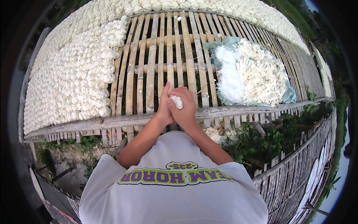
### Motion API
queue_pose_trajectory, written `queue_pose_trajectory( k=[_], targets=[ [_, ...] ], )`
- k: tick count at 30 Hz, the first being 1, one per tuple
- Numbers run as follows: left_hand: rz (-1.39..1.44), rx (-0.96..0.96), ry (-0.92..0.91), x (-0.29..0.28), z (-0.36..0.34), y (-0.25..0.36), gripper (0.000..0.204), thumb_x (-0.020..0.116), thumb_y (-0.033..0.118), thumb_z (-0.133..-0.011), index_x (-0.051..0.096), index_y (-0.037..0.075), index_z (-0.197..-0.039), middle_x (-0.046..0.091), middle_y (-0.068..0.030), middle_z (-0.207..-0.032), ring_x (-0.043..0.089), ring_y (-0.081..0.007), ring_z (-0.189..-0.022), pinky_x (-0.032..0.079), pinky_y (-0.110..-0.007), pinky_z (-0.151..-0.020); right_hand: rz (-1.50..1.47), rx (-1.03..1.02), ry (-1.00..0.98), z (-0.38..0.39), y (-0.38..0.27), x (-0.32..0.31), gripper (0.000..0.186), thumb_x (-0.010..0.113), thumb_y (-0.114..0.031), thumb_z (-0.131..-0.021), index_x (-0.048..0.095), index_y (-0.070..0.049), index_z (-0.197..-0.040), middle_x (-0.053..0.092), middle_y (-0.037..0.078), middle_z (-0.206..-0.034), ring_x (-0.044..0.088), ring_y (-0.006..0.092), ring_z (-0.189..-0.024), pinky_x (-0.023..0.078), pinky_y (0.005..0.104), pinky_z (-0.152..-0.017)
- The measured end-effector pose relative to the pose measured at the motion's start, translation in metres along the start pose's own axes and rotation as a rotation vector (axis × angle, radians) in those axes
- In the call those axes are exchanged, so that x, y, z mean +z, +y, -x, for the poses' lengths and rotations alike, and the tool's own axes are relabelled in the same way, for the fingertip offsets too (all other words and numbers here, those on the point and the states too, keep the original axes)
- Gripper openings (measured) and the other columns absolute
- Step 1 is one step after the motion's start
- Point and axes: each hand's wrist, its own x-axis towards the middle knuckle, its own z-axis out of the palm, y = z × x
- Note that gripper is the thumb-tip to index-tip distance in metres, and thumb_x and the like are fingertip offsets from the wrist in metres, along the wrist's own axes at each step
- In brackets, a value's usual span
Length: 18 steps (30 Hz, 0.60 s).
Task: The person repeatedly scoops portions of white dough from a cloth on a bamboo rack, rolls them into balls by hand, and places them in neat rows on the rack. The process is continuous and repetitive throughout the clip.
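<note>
Pressed between both my hands, just above the rack's near rail, is a small white doughy lump (177,102). My left hand (164,107) cups it from the left, thumb side pointing away from me. My right hand (187,106) closes over it from the right, its fingers curled; part of the lump shows between them. To the right lies a heap of crumbly white mash (261,74) on a frayed white and teal woven sack (228,71). Many similar shaped lumps (74,78) are packed in close rows at the left.
The rack of bamboo slats (152,63) has wide gaps and a thick bamboo rail (123,121) along its near edge. More rows of white lumps (209,6) run along the far side. Green plants (257,140) grow below, and another slatted rack (294,160) stands at lower right.
</note>
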Motion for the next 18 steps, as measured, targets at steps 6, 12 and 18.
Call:
queue_pose_trajectory(
  k=[6, 12, 18],
  targets=[
    [0.116, -0.051, -0.099, -0.013, 0.006, 0.0, 0.085, 0.032, 0.08, -0.101, 0.05, 0.011, -0.148, 0.057, -0.0184, -0.147, 0.053, -0.0358, -0.141, 0.047, -0.051, -0.114, -0.038, -0.053, -0.154, -0.007, -0.002, -0.008, 0.027, 0.083, -0.011, -0.083, 0.074, -0.001, -0.107, 0.071, 0.014, -0.112, 0.07, 0.0302, -0.102, 0.055, 0.0399, -0.085],
    [0.388, 0.027, -0.024, -0.004, 0.008, -0.011, 0.086, 0.032, 0.08, -0.101, 0.049, 0.01, -0.149, 0.053, -0.0209, -0.152, 0.049, -0.0378, -0.145, 0.045, -0.051, -0.115, -0.057, -0.012, 0.003, -0.007, 0.002, 0.007, 0.021, 0.084, -0.007, -0.08, 0.074, -0.001, -0.098, 0.072, 0.011, -0.098, 0.07, 0.0273, -0.088, 0.055, 0.0367, -0.077],
    [0.201, -0.023, -0.335, -0.021, 0.005, -0.002, 0.087, 0.032, 0.08, -0.102, 0.05, 0.008, -0.147, 0.048, -0.0276, -0.155, 0.044, -0.0402, -0.149, 0.04, -0.055, -0.121, 0.027, -0.286, -0.102, -0.012, 0.012, 0.002, 0.019, 0.084, -0.01, -0.083, 0.077, 0.0, -0.098, 0.073, 0.013, -0.107, 0.072, 0.0255, -0.096, 0.057, 0.0346, -0.076]
  ],
)
